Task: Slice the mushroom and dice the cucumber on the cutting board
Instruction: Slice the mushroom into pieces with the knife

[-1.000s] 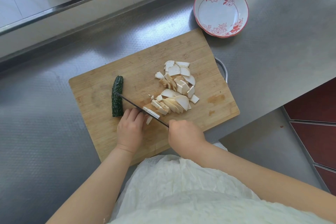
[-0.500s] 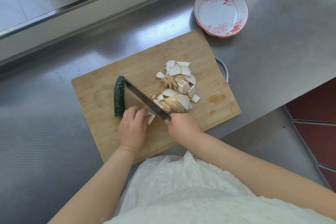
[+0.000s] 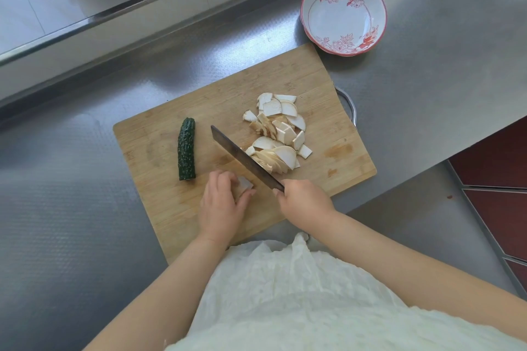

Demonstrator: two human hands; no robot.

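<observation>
Most of the mushroom is cut now. A pile of white mushroom slices sits on the cutting board, out toward two o'clock from the hands. One small mushroom piece is left to slice. The cucumber lies whole on the board at about ten o'clock from the left hand, well apart from the slices, and nobody has cut it, so all the dicing is still to do. The left hand has its fingers curled over the last mushroom piece, with the thumb on the near side, holding it down on the board. The right hand has its fingers wrapped tight around the handle of the knife. The blade points toward eleven o'clock, with its right side touching the edge of the slice pile. A red and white flowered bowl waits on the steel desk just past the board's far corner, at one o'clock.
</observation>
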